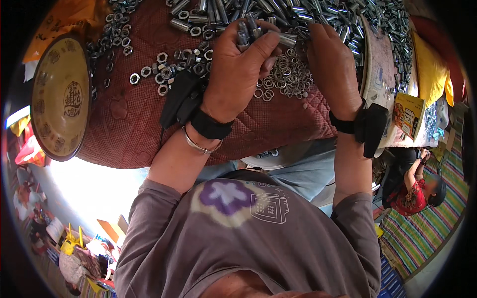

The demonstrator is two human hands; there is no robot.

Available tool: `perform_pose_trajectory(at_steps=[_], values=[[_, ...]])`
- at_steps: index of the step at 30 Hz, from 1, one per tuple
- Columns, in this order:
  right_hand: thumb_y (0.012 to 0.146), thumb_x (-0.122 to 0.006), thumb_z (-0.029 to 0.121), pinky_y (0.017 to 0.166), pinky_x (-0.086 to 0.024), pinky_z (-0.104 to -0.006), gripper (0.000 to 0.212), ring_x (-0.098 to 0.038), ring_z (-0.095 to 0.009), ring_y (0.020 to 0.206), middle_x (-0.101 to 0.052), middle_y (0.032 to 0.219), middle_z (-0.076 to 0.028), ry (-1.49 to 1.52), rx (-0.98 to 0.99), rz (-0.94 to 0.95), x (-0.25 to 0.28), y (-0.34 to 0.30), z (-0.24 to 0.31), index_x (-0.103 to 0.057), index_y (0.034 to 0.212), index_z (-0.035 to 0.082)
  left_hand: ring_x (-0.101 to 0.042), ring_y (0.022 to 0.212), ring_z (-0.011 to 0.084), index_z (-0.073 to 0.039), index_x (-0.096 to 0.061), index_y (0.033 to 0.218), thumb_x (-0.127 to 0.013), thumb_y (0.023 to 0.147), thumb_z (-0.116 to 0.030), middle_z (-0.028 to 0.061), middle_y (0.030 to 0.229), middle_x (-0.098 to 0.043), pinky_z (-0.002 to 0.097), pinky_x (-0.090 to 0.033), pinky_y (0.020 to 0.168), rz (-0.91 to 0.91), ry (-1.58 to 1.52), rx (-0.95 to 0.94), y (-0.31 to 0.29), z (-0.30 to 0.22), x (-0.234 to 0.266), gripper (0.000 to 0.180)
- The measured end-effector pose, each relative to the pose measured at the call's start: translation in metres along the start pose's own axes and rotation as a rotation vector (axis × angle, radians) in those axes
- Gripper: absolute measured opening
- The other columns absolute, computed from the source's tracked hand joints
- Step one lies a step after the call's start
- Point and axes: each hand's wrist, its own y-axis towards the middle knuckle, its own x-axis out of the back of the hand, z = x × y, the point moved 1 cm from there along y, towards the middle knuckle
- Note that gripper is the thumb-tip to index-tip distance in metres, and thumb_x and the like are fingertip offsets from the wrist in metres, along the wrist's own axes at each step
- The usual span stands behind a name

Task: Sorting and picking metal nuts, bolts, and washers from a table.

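My left hand [231, 69] is closed around several threaded bolts [242, 36], whose ends stick up between fingers and thumb. A shiny metal sleeve [287, 39] juts out to the right past my left thumb. Across from it, my right hand [334, 62] is bent downward with its fingers together at the edge of the metal pile. Its fingertips are hidden, so what they hold does not show. Between and below the hands lies a heap of small metal rings [288, 74]. Loose hex nuts [166, 72] are scattered left of my left hand.
A red patterned cloth [124, 134] covers the work surface. Metal sleeves and bolts [298, 12] pile up at the far side. A yellow bowl [54, 94] stands at the left. At the right are a small yellow box [407, 116] and a person in red [412, 196].
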Motion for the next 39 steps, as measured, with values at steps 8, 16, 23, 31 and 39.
perform_pose_trajectory(at_steps=[8, 16, 23, 31, 39], values=[[0.076, -0.056, -0.001, 0.062, -0.050, -0.0415, 0.018, -0.061, -0.034, 0.071, -0.057, 0.085, -0.015, -0.072, 0.002, 0.003, -0.002, 0.001, -0.006, -0.052, 0.093, 0.002, -0.050, 0.059, 0.0063, -0.006, -0.059, 0.102, -0.063, 0.089, -0.015, 0.0036, 0.076, -0.061, 0.0172, -0.032, 0.045, -0.016, 0.012, 0.006, -0.001, 0.001, 0.000, 0.017], [0.088, -0.055, 0.000, 0.065, -0.051, -0.0232, 0.033, -0.063, -0.013, 0.074, -0.066, 0.092, -0.010, 1.531, -0.384, -0.232, 0.017, -0.015, 0.020, -0.046, 0.120, -0.002, -0.051, 0.060, 0.0062, -0.008, -0.058, 0.103, -0.064, 0.088, -0.018, 0.0023, 0.077, -0.061, 0.0163, -0.035, 0.047, 0.003, 0.015, -0.012, 0.000, 0.002, 0.001, 0.019], [0.090, -0.053, 0.002, 0.065, -0.054, -0.0261, 0.030, -0.065, -0.016, 0.076, -0.065, 0.094, -0.014, 1.534, -0.364, -0.326, 0.005, -0.017, 0.043, -0.045, 0.119, -0.004, -0.051, 0.063, 0.0055, -0.009, -0.058, 0.102, -0.064, 0.088, -0.019, 0.0019, 0.078, -0.061, 0.0157, -0.037, 0.048, 0.019, 0.028, -0.010, -0.001, 0.001, 0.001, 0.018], [0.094, -0.050, 0.006, 0.059, -0.050, -0.0217, 0.019, -0.063, -0.012, 0.066, -0.065, 0.081, -0.009, 1.079, -0.524, -0.229, 0.007, -0.040, 0.052, -0.055, 0.109, -0.005, -0.051, 0.060, 0.0057, -0.005, -0.059, 0.101, -0.064, 0.087, -0.013, 0.0013, 0.077, -0.060, 0.0153, -0.038, 0.048, 0.016, -0.014, 0.010, -0.001, -0.001, 0.000, 0.016], [0.095, -0.052, 0.021, 0.050, -0.043, -0.0191, 0.023, -0.057, -0.010, 0.057, -0.063, 0.075, -0.008, 1.358, -0.614, 0.027, 0.018, -0.040, 0.050, -0.056, 0.102, -0.001, -0.050, 0.059, 0.0049, -0.005, -0.061, 0.098, -0.065, 0.087, -0.013, -0.0020, 0.074, -0.057, 0.0156, -0.037, 0.047, 0.050, 0.014, 0.014, -0.002, 0.000, -0.001, 0.014]])
